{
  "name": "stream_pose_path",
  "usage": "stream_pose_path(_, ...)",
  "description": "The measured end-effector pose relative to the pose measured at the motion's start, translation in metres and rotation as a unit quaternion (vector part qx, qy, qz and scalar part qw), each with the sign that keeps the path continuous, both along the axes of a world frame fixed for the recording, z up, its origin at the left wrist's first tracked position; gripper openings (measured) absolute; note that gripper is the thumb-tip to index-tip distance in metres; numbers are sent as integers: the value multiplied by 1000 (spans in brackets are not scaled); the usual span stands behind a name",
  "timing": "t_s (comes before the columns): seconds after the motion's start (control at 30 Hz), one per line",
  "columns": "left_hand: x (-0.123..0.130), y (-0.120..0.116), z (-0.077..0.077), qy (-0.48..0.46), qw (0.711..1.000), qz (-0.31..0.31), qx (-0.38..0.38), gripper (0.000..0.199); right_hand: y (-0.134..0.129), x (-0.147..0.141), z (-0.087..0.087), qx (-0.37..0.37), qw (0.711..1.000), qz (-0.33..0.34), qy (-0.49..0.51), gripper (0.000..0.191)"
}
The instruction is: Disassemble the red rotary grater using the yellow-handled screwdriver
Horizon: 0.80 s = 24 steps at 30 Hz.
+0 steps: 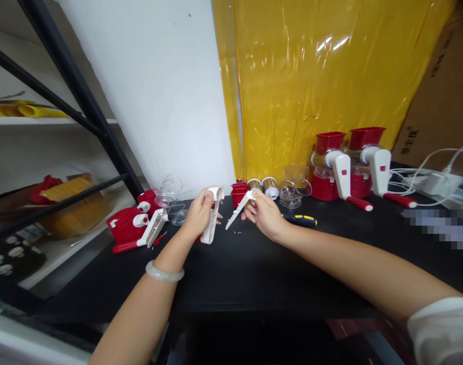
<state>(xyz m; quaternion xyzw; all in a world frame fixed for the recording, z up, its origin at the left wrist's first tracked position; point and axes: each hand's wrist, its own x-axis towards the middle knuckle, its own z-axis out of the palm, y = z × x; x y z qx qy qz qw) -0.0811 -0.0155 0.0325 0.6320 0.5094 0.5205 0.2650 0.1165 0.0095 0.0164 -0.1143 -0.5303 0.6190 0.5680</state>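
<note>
My left hand (pixel 201 212) is closed around a white hollow handle piece (pixel 209 230), its round end up. To its right my right hand (pixel 264 213) pinches a flat white strip (pixel 237 212) with small pegs, which slants down to the left. The two white parts are apart, above the black table (pixel 231 284). Tiny screws (pixel 237 232) lie on the table beneath the strip. A yellow and black screwdriver (pixel 300 220) lies just behind my right wrist.
Two assembled red and white grinders (pixel 326 172) stand at the back right, near white cables (pixel 406 182). Clear bowls (pixel 291 192), metal drums (pixel 270 186) and red parts (pixel 239 193) are at the back. Red and white grinder parts (pixel 127 225) lie left, beside a shelf (pixel 60 253).
</note>
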Motion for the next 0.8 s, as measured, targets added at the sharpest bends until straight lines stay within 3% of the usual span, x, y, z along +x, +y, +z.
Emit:
stream_pose_path(0.13, 8, 6, -5, -25, 990, 3, -139, 64, 17, 8, 4, -2, 1000, -10, -23, 34)
stream_pose_path(0.3, 19, 9, -15, 57, 980, 20, -190, 53, 27, 14, 6, -48, 998, -16, -36, 31)
stream_pose_path(0.4, 23, 16, -25, 187, 972, 46, -137, 48, 31, 16, 3, -50, 997, 21, -63, 29)
stream_pose_path(0.53, 20, 25, -36, 319, 939, 88, -88, 51, 37, 18, -4, -49, 989, 83, -111, 28)
stream_pose_path(0.67, 16, 24, -38, 336, 936, 72, -77, 58, 42, 21, -9, -56, 984, 103, -135, 29)
stream_pose_path(0.8, 20, 14, -28, 269, 960, 69, 15, 45, 44, 23, -11, -58, 980, 141, -124, 28)
